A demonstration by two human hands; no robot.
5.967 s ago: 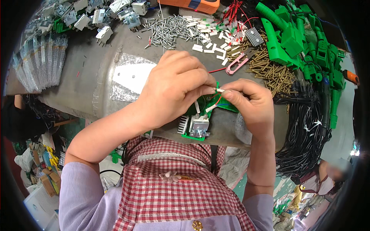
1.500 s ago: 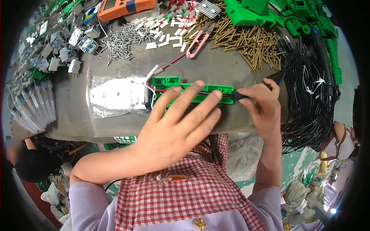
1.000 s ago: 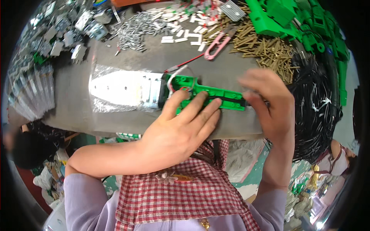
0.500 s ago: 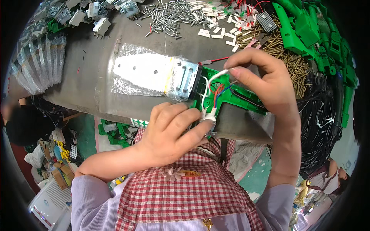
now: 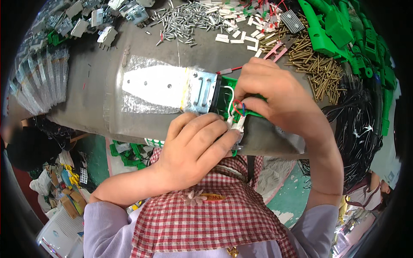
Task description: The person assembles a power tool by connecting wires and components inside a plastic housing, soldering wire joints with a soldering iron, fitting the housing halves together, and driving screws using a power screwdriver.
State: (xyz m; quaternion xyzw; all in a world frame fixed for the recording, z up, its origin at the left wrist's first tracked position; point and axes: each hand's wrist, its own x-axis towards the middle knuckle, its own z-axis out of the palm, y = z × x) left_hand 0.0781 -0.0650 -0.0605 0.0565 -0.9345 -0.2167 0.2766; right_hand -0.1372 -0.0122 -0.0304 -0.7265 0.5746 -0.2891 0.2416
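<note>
A green plastic housing [image 5: 229, 81] lies on the worktable, with a flat metal blade-shaped plate [image 5: 155, 88] in clear bubble wrap extending from its left side. My left hand [image 5: 193, 144] is closed on the near part of the housing, its fingertips against the white wire connectors [image 5: 237, 124]. Over the housing, my right hand [image 5: 273, 92] has thumb and fingers pinched at the wires. A red wire [image 5: 236, 105] loops by its fingertips, and a blue wire [image 5: 244, 109] runs beneath them. One white wire [image 5: 231, 91] curves free to the left; the rest is hidden under the hand.
Silver screws [image 5: 183, 23], white pieces [image 5: 236, 36] and brass-coloured screws [image 5: 320, 71] are heaped at the back. Green housings [image 5: 335, 26] and black cables [image 5: 355, 129] fill the right side. Bubble-wrap sleeves [image 5: 41, 81] and metal-and-white parts [image 5: 79, 26] lie left.
My right hand has come down and left into the housing, and the thick white sleeved wire it held up is now hidden. My left hand stays on the near end.
</note>
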